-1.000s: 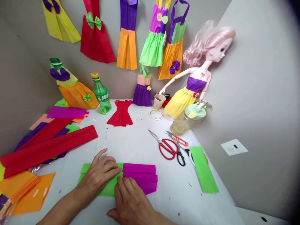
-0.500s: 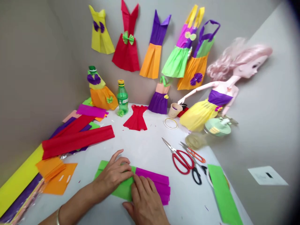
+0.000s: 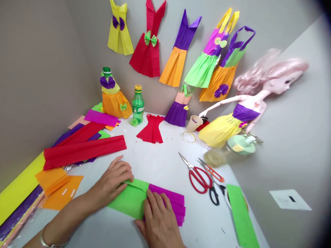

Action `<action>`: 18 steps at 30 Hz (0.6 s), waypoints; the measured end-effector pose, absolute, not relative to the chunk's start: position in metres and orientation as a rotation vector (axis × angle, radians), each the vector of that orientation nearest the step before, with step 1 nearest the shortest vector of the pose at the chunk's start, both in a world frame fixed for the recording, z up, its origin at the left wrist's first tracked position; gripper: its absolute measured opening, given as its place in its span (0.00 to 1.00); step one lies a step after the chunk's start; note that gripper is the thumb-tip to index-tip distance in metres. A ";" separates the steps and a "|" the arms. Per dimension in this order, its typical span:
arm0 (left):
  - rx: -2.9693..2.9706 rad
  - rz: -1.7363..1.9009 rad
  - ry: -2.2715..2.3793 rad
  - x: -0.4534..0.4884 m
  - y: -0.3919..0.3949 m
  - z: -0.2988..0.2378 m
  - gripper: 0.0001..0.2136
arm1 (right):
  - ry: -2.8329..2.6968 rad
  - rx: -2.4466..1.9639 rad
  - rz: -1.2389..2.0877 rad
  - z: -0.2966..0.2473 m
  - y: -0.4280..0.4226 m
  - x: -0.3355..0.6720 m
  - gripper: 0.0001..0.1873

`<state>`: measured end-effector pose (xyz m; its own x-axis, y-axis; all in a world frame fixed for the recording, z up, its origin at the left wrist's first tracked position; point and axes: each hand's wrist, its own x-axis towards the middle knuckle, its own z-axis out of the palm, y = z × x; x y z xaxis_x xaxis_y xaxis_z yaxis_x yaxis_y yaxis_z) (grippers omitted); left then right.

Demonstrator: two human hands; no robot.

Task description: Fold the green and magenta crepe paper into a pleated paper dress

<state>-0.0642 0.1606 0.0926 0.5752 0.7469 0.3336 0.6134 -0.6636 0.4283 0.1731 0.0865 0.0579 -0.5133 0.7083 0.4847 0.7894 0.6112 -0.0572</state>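
Green crepe paper (image 3: 126,203) lies flat on the table before me, with a crease along its upper part. A magenta crepe paper piece (image 3: 169,198) with pleats adjoins it on the right. My left hand (image 3: 111,181) is at the green paper's upper left corner, thumb and bent fingers closed about the folded edge. Where the two colours meet, my right hand (image 3: 160,218) lies palm down, fingers stretched out and pressing on the paper. Its palm hides part of the lower seam.
Red-handled scissors (image 3: 199,177), black-handled scissors (image 3: 214,193) and an orange cutter (image 3: 215,173) lie right. A green strip (image 3: 240,213) covers a tape roll. Paper sheets (image 3: 85,151) pile left. Behind stand a green bottle (image 3: 138,105), paper cup (image 3: 194,123) and doll (image 3: 232,120); paper dresses (image 3: 152,58) hang above.
My left hand has slid left along the green paper, away from the seam, uncovering the crease. My right hand stays nearly in place on the seam. The view has shifted slightly.
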 end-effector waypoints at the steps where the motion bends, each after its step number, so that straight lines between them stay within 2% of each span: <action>1: 2.513 0.699 1.143 -0.070 0.162 0.094 0.11 | -2.362 -1.185 -0.235 0.058 0.086 0.173 0.27; 8: 2.388 0.667 1.173 -0.093 0.168 0.097 0.08 | -2.325 -1.198 -0.244 0.063 0.086 0.170 0.28; 18: 2.457 0.625 1.271 -0.098 0.172 0.090 0.11 | -2.410 -1.209 -0.219 0.063 0.085 0.172 0.31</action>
